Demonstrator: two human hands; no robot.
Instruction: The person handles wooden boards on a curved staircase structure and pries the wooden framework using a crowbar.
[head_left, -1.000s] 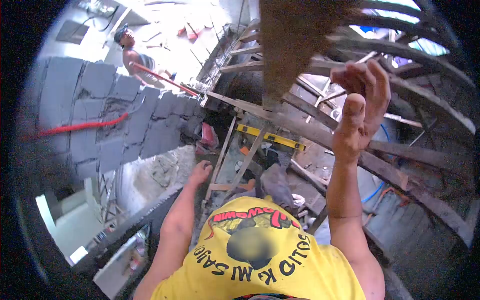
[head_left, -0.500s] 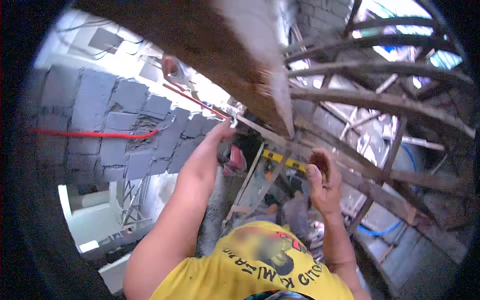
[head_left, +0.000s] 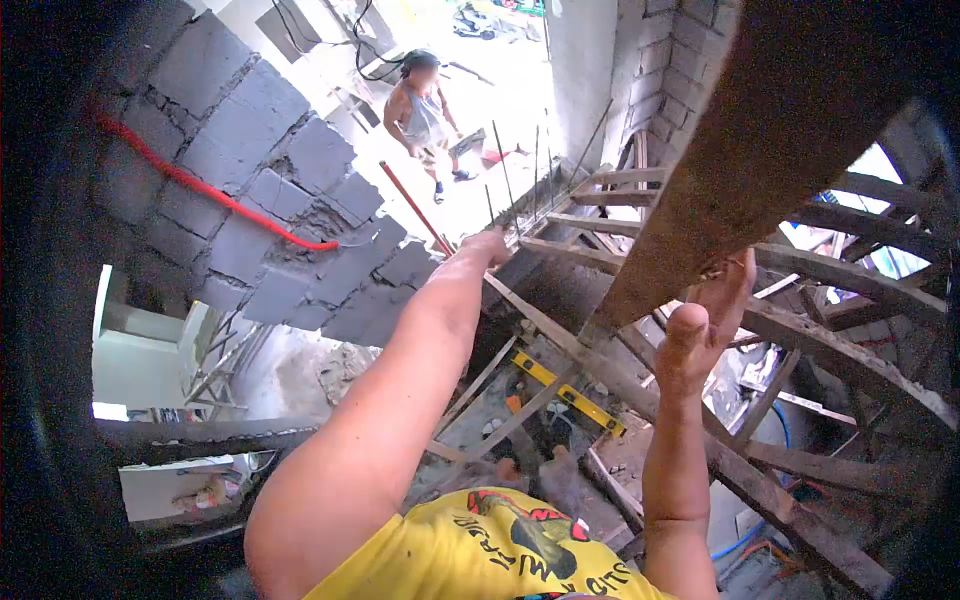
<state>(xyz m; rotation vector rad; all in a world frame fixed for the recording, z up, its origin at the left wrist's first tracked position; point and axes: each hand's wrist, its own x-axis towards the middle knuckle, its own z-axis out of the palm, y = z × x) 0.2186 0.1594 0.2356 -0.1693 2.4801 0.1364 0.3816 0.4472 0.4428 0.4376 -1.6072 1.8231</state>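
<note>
My left hand reaches forward past the broken end of the block wall. Its fingers are curled over the upper end of a thin wooden strip; the fingertips are hidden. A red bar leans just beyond that hand. On the other side, my right hand is raised with its thumb up and fingers stretched out. It is beside the lower edge of a wide brown wooden board, which slants across the upper right close to the camera. Whether the fingers touch the board is hard to tell.
A grey block wall with a red flexible conduit stands at left. Wooden framing fills the right. A yellow spirit level lies below. Another person stands in the bright area ahead, near upright rebars.
The view has turned, and the board now crosses to the upper right. My right hand has gone up towards the board. The other person is now fully visible.
</note>
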